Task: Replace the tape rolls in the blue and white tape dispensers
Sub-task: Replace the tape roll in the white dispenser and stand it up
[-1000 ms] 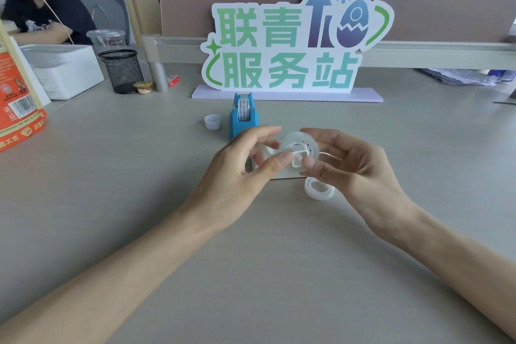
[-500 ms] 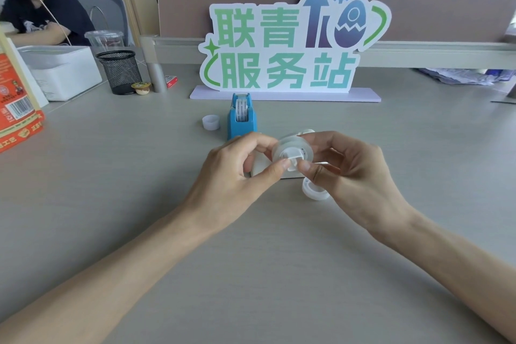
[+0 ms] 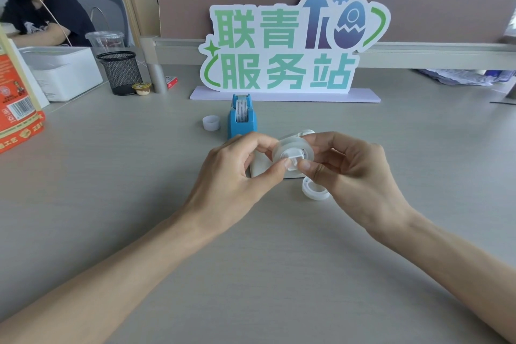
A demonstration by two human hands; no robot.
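Both hands hold a clear tape roll [image 3: 290, 145] with a white hub just above the table's middle. My left hand [image 3: 237, 176] pinches its left side and hub with thumb and forefinger. My right hand [image 3: 354, 173] grips its right side. Under the roll lies the white tape dispenser [image 3: 262, 169], mostly hidden by my hands. The blue tape dispenser [image 3: 242, 119] stands upright behind them with a roll inside. Another clear tape roll [image 3: 314, 190] lies flat on the table, partly under my right hand.
A small white ring [image 3: 211, 122] rests left of the blue dispenser. A large sign [image 3: 282, 45] stands at the back. A black mesh cup [image 3: 120, 71], a white box [image 3: 61, 70] and an orange carton [image 3: 16, 109] sit at the left. A person sits at the far left.
The roll and both hands have stayed nearly in place; my fingertips have shifted slightly on the roll's white hub.
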